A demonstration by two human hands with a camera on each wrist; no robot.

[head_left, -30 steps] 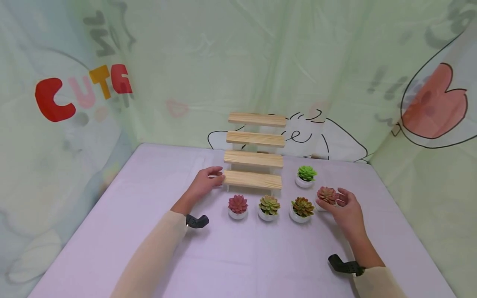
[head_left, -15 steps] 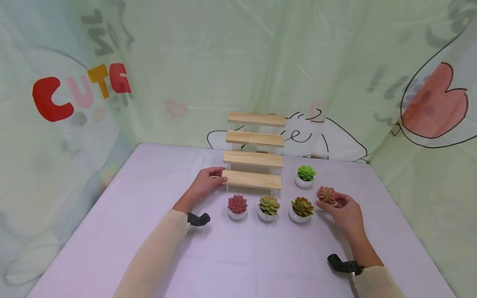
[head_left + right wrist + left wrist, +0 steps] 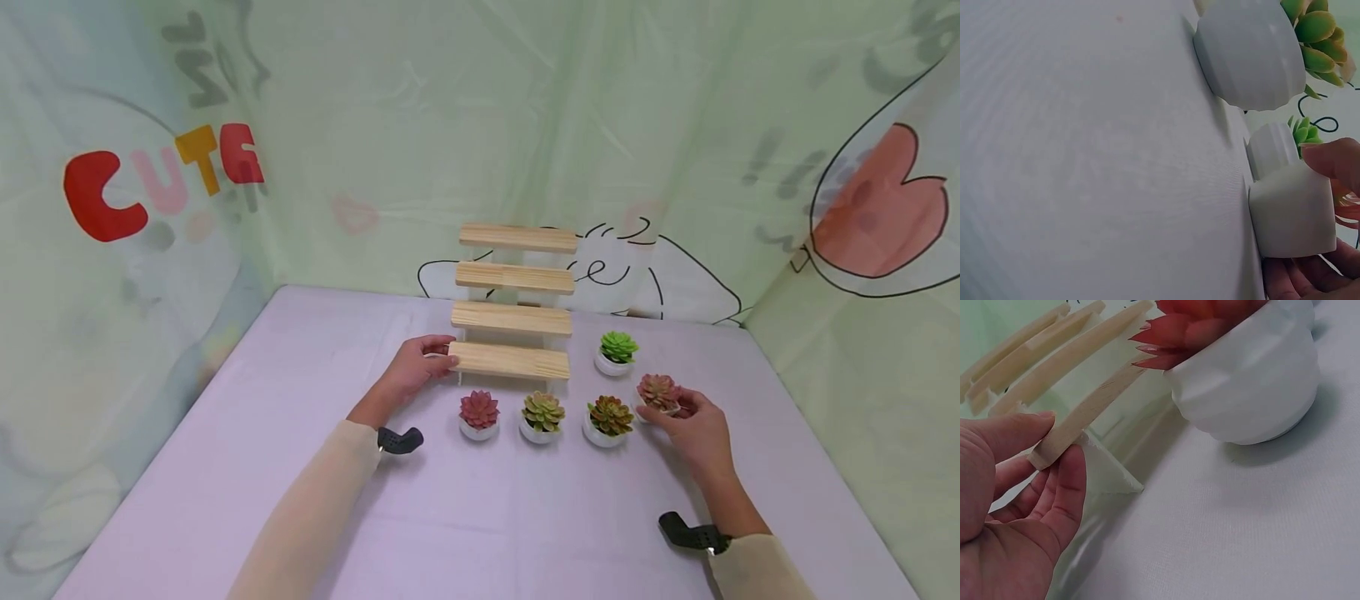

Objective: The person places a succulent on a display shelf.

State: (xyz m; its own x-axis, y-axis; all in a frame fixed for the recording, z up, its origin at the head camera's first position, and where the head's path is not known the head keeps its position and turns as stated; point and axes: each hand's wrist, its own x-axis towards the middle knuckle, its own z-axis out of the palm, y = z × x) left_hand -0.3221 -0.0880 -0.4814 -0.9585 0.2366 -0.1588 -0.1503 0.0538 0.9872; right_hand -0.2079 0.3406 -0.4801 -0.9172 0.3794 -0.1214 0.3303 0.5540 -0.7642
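Note:
A tiered stand of pale wooden shelves [image 3: 512, 318] on clear supports stands at the back of the table. At the left end of its lowest shelf [image 3: 1079, 422], my left hand [image 3: 416, 367] pinches the board between thumb and fingers. My right hand [image 3: 697, 429] grips a white pot [image 3: 1294, 209] with a pinkish-red succulent [image 3: 658, 392], thumb on one side and fingers on the other. In front of the stand sit a dark red succulent [image 3: 478, 410] and a yellow-green succulent [image 3: 542, 412], with a brown-green succulent [image 3: 609, 416] to their right, each in a white pot.
A bright green succulent [image 3: 618, 347] in a white pot is right of the stand, behind the held pot. The pale lilac tablecloth [image 3: 480, 525] meets printed fabric walls [image 3: 360, 142] at the back and sides.
My left fingers have closed on the end of the lowest shelf. My right fingers have drawn in around the pinkish-red succulent's pot. The other pots stay where they were.

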